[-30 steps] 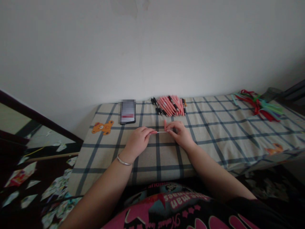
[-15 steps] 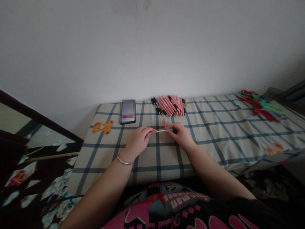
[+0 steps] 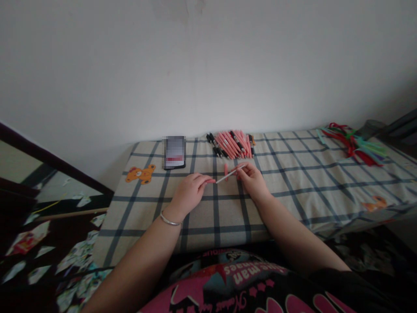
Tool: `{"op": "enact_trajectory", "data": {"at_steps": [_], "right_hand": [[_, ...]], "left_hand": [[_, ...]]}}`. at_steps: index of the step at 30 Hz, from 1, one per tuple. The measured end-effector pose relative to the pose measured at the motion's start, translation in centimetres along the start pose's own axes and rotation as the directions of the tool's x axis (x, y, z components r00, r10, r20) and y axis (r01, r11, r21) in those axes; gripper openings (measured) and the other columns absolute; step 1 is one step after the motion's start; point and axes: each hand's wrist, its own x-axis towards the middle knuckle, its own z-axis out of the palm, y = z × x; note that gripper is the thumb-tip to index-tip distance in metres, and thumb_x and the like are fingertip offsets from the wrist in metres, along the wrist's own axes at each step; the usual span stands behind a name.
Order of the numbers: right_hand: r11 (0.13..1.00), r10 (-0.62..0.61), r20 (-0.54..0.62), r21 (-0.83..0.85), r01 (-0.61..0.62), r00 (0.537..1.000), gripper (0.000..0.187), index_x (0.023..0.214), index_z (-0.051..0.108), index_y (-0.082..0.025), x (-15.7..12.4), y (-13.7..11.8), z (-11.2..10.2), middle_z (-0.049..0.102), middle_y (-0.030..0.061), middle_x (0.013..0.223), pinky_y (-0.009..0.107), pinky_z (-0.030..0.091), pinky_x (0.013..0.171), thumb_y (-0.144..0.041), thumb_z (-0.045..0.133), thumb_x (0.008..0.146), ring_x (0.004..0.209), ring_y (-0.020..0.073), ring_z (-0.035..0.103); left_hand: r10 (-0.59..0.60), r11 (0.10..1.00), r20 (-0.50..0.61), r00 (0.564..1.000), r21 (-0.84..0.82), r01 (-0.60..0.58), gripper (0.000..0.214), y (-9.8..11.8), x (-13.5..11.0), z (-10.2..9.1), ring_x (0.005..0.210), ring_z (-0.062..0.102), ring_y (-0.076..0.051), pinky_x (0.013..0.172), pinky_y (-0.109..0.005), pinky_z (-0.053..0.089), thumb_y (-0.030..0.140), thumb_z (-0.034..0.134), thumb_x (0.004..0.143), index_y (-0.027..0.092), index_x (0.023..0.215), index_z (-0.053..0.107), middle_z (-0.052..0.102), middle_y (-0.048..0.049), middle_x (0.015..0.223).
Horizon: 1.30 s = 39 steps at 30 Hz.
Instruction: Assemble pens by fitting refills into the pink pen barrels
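My left hand [image 3: 191, 191], with a bracelet at the wrist, is closed on a pink pen barrel [image 3: 211, 181] whose end points right. My right hand [image 3: 252, 179] pinches a thin whitish pen refill [image 3: 230, 174], tilted up to the right. The refill's lower left end is close to the barrel's end; whether they touch I cannot tell. Behind the refill, a short pink pen part [image 3: 226, 167] lies on the checked tablecloth [image 3: 224, 217]. Beyond my hands is a pile of pink and black pens [image 3: 233, 144] near the wall.
A phone [image 3: 175, 152] lies on the cloth at the back left. Colourful ribbon-like strips [image 3: 355, 145] are heaped at the far right, beside a dark translucent container [image 3: 373, 128]. Scattered paper scraps [image 3: 76, 254] cover the floor at lower left.
The refill has gone from nearly level, in line with the barrel, to slanted, its right end raised. My right hand has moved slightly right. The left hand has stayed put.
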Motion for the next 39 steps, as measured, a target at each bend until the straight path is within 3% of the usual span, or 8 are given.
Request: {"op": "enact_trajectory", "data": {"at_steps": [4,8,11,17,28,34,39], "right_hand": [[0.999,-0.027,-0.125,-0.041,0.022,0.992,0.030,0.082,0.052,-0.021,0.2,0.1,-0.2,0.062,0.0002,0.071,0.025,0.044,0.054,-0.050,0.057,0.075,0.060,0.0126,0.056],[0.975,-0.140,-0.217,-0.201,0.096,0.966,0.023,0.089,0.055,-0.020,0.1,-0.1,-0.6,0.060,0.0007,0.073,0.026,0.043,0.056,-0.040,0.055,0.078,0.060,0.0121,0.052],[0.947,-0.174,-0.151,-0.297,0.123,0.973,0.024,0.096,0.057,-0.019,0.1,0.0,-0.7,0.059,0.0012,0.076,0.025,0.042,0.055,-0.035,0.055,0.078,0.061,0.0123,0.051],[0.892,-0.103,0.044,-0.438,0.112,0.994,0.035,0.110,0.056,-0.018,0.0,0.5,-0.6,0.058,-0.0023,0.068,0.025,0.042,0.054,-0.031,0.055,0.077,0.055,0.0118,0.051],[0.724,0.017,0.019,-0.690,0.000,1.000,0.032,0.109,0.061,-0.021,-0.1,-0.5,-0.7,0.063,-0.0038,0.061,0.024,0.039,0.051,-0.033,0.055,0.079,0.056,0.0140,0.059],[0.562,0.023,-0.043,-0.826,-0.049,0.999,0.031,0.105,0.064,-0.025,-0.2,-1.0,-0.5,0.066,-0.0026,0.064,0.024,0.032,0.046,-0.039,0.057,0.079,0.059,0.0149,0.060],[0.471,-0.016,-0.022,-0.882,-0.012,1.000,0.028,0.104,0.065,-0.026,-0.3,-1.2,-0.5,0.066,-0.0007,0.066,0.025,0.031,0.047,-0.037,0.056,0.080,0.058,0.0156,0.060]], "left_hand": [[0.002,1.000,-0.011,1.000,0.006,-0.002,0.021,0.1,0.0,-0.1,0.091,0.059,-0.018,0.083,-0.035,0.049,0.016,0.047,0.089,0.020,0.101,0.064,0.064,-0.0054,0.094],[-0.005,1.000,-0.017,1.000,0.015,0.005,0.022,0.1,0.0,0.0,0.092,0.059,-0.018,0.083,-0.034,0.048,0.015,0.047,0.088,0.020,0.102,0.064,0.064,-0.0052,0.095],[-0.007,1.000,-0.011,1.000,0.018,0.007,0.022,0.0,0.0,0.0,0.092,0.058,-0.019,0.084,-0.035,0.048,0.015,0.047,0.089,0.020,0.102,0.064,0.064,-0.0055,0.097],[-0.003,1.000,-0.021,1.000,0.014,0.004,0.022,0.0,0.0,0.0,0.091,0.058,-0.018,0.083,-0.035,0.048,0.016,0.046,0.089,0.019,0.102,0.064,0.064,-0.0055,0.095],[-0.005,1.000,-0.050,0.999,0.016,0.006,0.022,-0.1,0.0,0.1,0.090,0.058,-0.019,0.082,-0.035,0.049,0.014,0.046,0.088,0.019,0.101,0.062,0.063,-0.0055,0.093],[-0.021,0.999,-0.082,0.996,0.026,0.023,0.030,-0.2,-0.1,0.3,0.093,0.059,-0.019,0.085,-0.037,0.049,0.007,0.045,0.082,0.018,0.106,0.058,0.063,-0.0058,0.098],[-0.058,0.998,-0.146,0.988,0.005,0.060,0.034,-0.6,-0.1,0.7,0.096,0.059,-0.020,0.087,-0.039,0.049,0.002,0.045,0.078,0.017,0.107,0.053,0.063,-0.0074,0.102]]}}
